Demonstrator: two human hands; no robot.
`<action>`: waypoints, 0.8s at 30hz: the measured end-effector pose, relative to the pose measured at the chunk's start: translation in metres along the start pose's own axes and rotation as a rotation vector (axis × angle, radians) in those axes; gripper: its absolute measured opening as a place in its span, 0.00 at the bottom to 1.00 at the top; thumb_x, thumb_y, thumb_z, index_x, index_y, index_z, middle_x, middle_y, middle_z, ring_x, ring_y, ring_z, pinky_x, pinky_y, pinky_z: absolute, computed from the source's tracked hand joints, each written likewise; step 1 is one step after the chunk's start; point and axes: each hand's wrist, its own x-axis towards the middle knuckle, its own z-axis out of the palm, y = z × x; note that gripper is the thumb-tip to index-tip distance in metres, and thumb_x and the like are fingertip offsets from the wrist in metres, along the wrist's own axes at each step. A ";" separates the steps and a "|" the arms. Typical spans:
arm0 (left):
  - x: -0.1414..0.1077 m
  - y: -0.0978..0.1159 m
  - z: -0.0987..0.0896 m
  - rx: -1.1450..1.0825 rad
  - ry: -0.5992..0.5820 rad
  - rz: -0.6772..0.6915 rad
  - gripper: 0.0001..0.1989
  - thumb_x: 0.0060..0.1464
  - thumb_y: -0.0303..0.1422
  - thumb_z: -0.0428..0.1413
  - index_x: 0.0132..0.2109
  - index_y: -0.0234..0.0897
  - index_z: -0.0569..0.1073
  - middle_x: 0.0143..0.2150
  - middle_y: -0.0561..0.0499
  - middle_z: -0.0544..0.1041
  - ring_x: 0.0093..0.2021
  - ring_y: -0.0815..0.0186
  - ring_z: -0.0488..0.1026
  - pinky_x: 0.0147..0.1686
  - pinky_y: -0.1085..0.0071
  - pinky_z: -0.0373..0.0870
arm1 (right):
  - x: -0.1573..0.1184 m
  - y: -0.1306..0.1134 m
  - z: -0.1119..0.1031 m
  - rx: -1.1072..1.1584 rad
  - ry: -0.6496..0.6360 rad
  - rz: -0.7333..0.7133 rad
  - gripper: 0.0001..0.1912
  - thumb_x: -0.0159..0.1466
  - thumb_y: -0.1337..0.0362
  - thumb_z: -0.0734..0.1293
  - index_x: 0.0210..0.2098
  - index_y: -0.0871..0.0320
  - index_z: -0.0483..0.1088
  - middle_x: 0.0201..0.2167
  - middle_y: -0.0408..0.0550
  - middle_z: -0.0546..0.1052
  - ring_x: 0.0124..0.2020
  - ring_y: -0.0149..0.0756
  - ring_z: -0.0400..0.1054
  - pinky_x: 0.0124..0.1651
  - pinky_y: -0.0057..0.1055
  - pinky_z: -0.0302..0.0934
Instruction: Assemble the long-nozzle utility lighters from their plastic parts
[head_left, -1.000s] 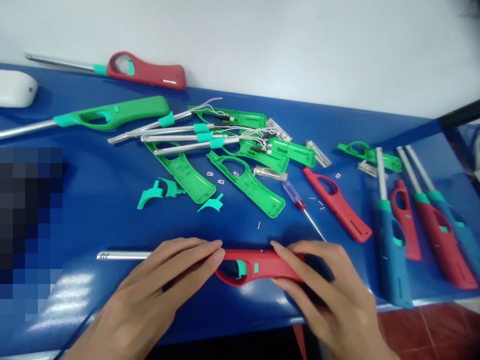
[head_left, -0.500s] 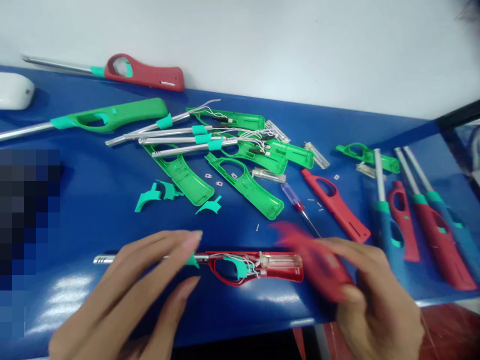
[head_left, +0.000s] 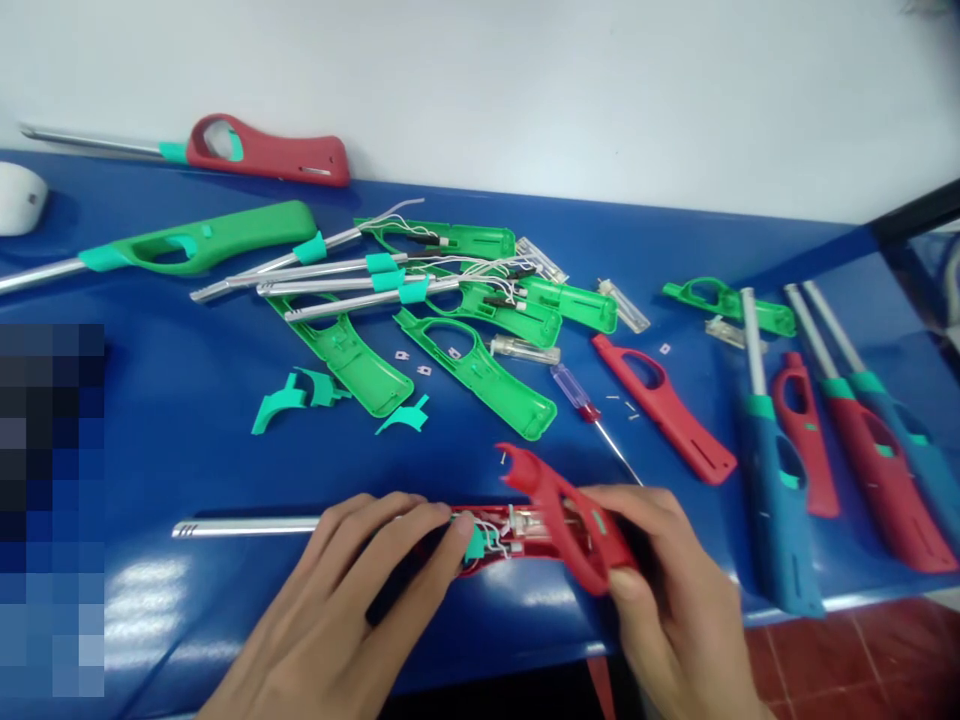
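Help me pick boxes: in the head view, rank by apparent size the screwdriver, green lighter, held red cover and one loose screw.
1. Green lighter, partly out of view
2. Red cover, partly hidden
3. Screwdriver
4. Screw

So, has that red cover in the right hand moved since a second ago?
Yes: judged against the screwdriver, the red cover has shifted rightward, turning from lying along the lighter to slanting across it.
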 end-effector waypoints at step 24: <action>0.021 0.000 -0.006 -0.131 0.114 -0.034 0.25 0.64 0.14 0.51 0.64 0.36 0.73 0.57 0.43 0.70 0.60 0.55 0.64 0.63 0.53 0.60 | -0.001 0.001 -0.006 -0.062 0.023 -0.041 0.12 0.75 0.60 0.67 0.56 0.55 0.71 0.47 0.46 0.79 0.48 0.32 0.74 0.53 0.26 0.68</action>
